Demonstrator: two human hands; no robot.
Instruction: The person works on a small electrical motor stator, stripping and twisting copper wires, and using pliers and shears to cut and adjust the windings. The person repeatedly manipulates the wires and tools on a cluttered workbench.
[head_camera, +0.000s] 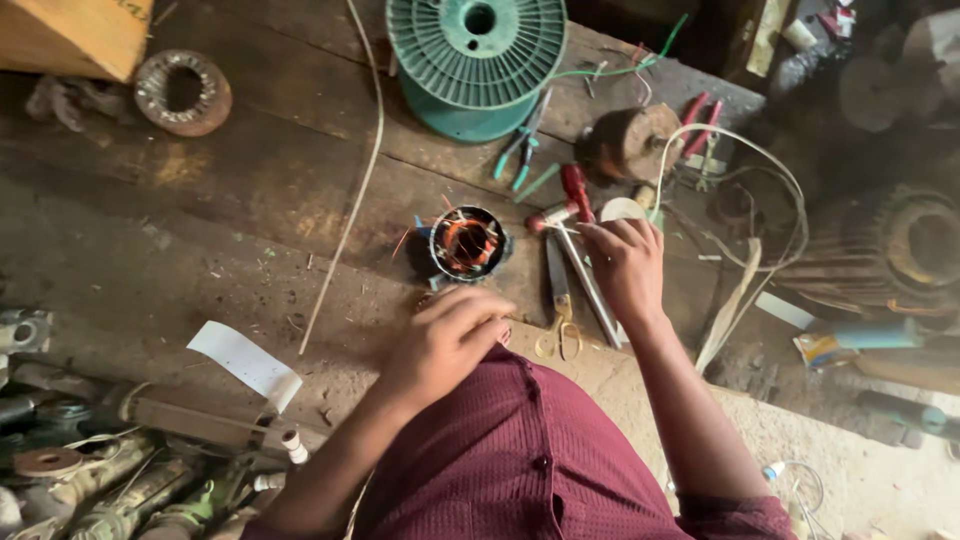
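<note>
A small motor stator (467, 243) with copper windings stands on the worn wooden bench (200, 230), just beyond both hands and touched by neither. The left hand (445, 340) lies near it, fingers loosely curled with nothing visibly in them. The right hand (625, 265) reaches past the scissors (560, 305) to a red-handled screwdriver (572, 195); whether it grips it I cannot tell. A green wire spool (476, 60) stands behind.
</note>
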